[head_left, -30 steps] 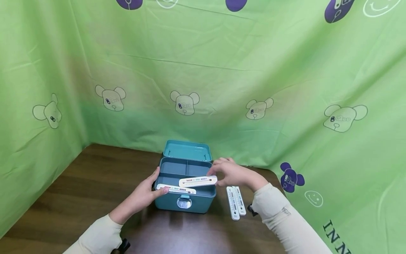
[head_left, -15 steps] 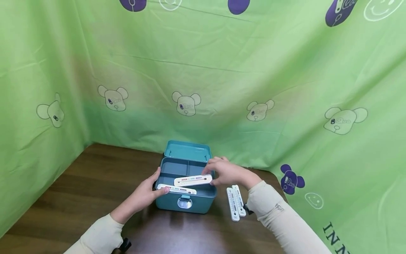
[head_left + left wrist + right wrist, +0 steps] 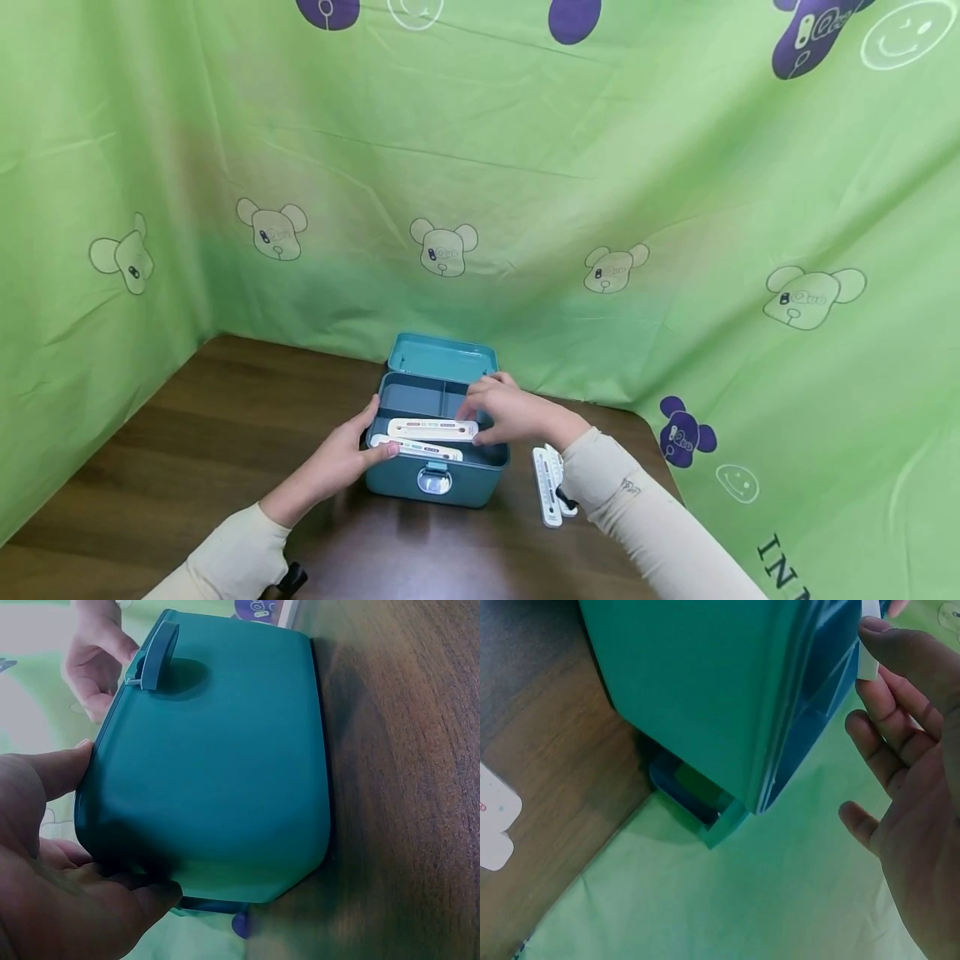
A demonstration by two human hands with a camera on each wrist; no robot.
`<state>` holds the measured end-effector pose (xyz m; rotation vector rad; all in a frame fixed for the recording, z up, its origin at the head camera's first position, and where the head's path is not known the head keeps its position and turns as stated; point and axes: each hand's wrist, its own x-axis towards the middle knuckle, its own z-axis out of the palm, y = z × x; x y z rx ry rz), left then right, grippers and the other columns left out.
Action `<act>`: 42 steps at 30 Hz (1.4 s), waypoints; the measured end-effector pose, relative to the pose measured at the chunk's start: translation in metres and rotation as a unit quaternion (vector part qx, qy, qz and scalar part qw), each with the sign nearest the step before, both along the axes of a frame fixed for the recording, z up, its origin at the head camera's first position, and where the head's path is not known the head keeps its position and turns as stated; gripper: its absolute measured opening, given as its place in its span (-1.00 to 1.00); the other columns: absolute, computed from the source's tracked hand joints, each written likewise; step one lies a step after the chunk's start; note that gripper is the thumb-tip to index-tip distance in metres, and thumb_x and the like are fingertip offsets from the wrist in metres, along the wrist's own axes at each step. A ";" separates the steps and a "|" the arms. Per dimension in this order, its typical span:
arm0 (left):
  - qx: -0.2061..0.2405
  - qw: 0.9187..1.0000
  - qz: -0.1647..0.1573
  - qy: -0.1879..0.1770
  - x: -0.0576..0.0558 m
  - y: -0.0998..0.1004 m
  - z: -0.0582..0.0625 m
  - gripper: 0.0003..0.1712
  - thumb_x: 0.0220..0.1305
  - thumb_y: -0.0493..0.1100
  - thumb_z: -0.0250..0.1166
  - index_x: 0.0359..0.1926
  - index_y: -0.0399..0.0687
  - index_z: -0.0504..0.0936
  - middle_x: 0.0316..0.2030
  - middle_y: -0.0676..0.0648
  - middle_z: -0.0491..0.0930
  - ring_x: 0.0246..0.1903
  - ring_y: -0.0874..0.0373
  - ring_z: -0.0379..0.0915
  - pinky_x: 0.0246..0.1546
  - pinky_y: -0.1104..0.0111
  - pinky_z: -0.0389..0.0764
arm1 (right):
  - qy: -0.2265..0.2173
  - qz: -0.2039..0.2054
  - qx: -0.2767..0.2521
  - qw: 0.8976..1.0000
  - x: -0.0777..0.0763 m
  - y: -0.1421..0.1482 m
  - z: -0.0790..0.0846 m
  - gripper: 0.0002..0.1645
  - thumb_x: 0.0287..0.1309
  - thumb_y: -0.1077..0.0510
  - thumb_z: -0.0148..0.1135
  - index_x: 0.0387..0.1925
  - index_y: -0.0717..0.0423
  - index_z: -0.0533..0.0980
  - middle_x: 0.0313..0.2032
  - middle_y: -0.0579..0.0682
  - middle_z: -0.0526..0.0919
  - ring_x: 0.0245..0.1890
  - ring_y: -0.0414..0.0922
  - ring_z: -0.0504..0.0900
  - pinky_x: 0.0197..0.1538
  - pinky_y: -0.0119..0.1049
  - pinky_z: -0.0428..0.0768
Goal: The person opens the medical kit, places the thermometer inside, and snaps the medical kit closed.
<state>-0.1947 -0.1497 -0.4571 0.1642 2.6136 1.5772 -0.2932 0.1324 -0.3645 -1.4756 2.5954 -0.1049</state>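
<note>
A teal storage box point(image 3: 476, 485) stands on the table with its lid point(image 3: 442, 358) tipped back. My left hand point(image 3: 337, 458) grips its left side, thumb over the front rim, as the left wrist view also shows. Inside, along the front wall, lies a white thermometer point(image 3: 427, 450) with the left thumb over its near end. Between thumb and fingers, my right hand point(image 3: 513, 412) pinches the right end of another white thermometer point(image 3: 427, 430), held nearly level over the box's front compartment. In the right wrist view only a short white piece of this thermometer point(image 3: 868, 664) shows.
Two more white thermometers lie side by side right of the box, the nearer one point(image 3: 547, 487) partly over the other point(image 3: 568, 507), under my right sleeve point(image 3: 607, 467). A divider point(image 3: 444, 398) splits the box's rear section. Green printed cloth point(image 3: 525, 317) hangs behind the table point(image 3: 247, 417).
My right hand has carried the pinched thermometer leftward over the box, and it has turned more level above the one inside. The left hand keeps its grip on the box.
</note>
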 end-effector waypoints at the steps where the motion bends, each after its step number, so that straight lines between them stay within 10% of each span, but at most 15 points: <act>1: 0.001 1.000 -0.001 -0.003 0.000 0.000 0.000 0.15 0.35 0.15 0.38 0.64 -0.16 -0.12 0.61 -0.23 -0.03 0.57 -0.23 -0.08 0.50 -0.17 0.11 | 0.002 0.000 0.000 1.000 0.000 -0.001 -0.002 -0.62 0.15 0.02 0.53 0.01 -0.08 0.68 -0.18 -0.24 0.61 -0.02 -0.22 0.52 0.42 0.15 0.16; 42: 0.002 1.000 -0.012 -0.017 -0.001 -0.002 0.003 0.17 0.33 0.18 0.38 0.64 -0.17 -0.13 0.61 -0.24 -0.04 0.57 -0.23 -0.08 0.51 -0.15 0.07 | 0.074 -0.063 -0.026 0.995 0.025 -0.016 -0.027 -0.66 0.20 0.08 0.49 0.03 -0.08 0.70 -0.05 -0.19 0.74 0.10 -0.13 0.58 0.47 0.34 0.07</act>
